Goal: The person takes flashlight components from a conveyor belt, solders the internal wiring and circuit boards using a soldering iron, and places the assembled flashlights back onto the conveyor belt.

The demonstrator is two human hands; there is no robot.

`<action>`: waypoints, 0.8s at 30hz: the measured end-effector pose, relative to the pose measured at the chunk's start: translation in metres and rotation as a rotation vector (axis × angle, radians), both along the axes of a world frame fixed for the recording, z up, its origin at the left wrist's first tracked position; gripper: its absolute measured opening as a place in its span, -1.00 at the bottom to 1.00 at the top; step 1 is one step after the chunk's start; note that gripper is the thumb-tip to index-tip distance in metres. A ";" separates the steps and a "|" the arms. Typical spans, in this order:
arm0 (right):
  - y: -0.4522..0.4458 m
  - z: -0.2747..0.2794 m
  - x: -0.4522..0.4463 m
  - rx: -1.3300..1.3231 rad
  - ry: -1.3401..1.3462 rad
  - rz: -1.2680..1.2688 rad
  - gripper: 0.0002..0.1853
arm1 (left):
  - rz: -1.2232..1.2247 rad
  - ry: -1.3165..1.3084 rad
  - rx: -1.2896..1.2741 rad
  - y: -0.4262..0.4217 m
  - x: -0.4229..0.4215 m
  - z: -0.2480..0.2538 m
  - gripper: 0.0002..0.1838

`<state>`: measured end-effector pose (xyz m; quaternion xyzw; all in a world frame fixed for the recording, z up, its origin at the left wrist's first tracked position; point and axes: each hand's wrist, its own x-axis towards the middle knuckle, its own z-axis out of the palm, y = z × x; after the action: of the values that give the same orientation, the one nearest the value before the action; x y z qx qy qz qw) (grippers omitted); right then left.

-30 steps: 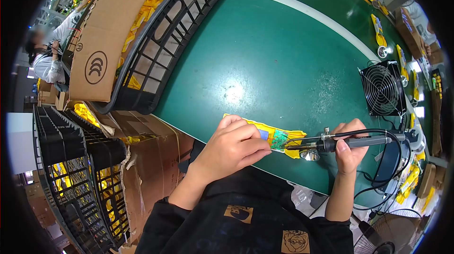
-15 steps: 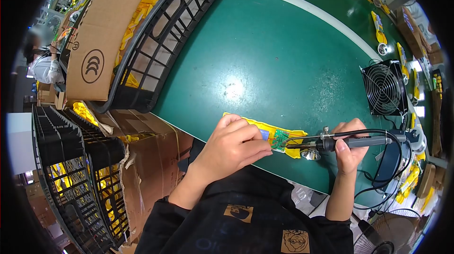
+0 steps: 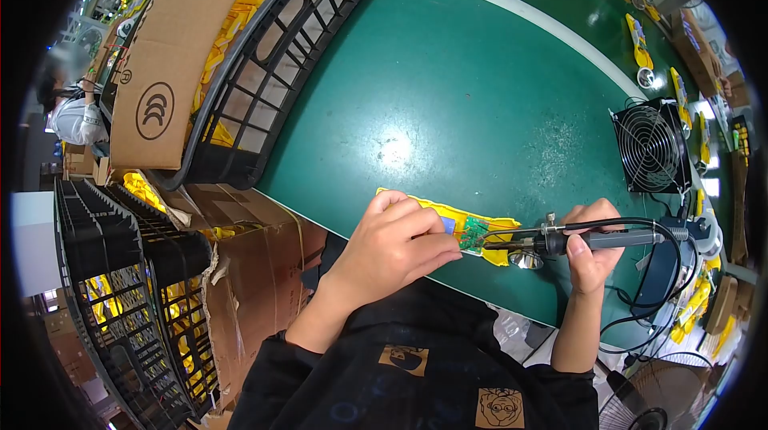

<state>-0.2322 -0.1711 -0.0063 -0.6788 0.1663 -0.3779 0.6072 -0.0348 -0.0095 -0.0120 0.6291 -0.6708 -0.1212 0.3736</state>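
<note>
My left hand [image 3: 400, 242] is closed on a yellow plastic housing [image 3: 498, 257] that lies at the near edge of the green table. Inside the housing sit a small green circuit board [image 3: 474, 234] and a blue part [image 3: 449, 225], partly covered by my fingers. In my right hand [image 3: 594, 246] is a soldering iron [image 3: 608, 240], its tip pointing left at the circuit board. A thin metal tube is clamped along the iron and also ends over the board. Under the housing's right end, a round shiny reflector [image 3: 525, 260] shows.
A black fan [image 3: 652, 148] stands at the table's right side, near cables. On the left are a black crate [image 3: 276, 46] and a cardboard box [image 3: 164, 70] with yellow parts. More yellow housings [image 3: 638, 42] lie along the far belt. A person [image 3: 76, 114] sits at far left.
Both hands stay almost where they were. The iron's tip and the tube remain at the circuit board, with only a very slight shift of the housing.
</note>
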 end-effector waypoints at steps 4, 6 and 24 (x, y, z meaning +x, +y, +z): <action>-0.001 0.001 -0.001 -0.008 0.014 0.006 -0.89 | 0.001 0.005 0.010 0.000 0.000 0.001 -0.87; -0.001 0.001 0.000 -0.007 0.008 0.007 -0.89 | 0.003 0.006 0.016 0.000 0.000 0.001 -0.88; 0.000 0.002 0.001 -0.016 0.011 -0.007 -0.88 | 0.007 -0.001 0.034 -0.002 0.000 0.003 -0.88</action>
<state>-0.2311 -0.1706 -0.0047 -0.6850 0.1691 -0.3777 0.5996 -0.0347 -0.0110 -0.0089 0.6379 -0.6665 -0.1310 0.3630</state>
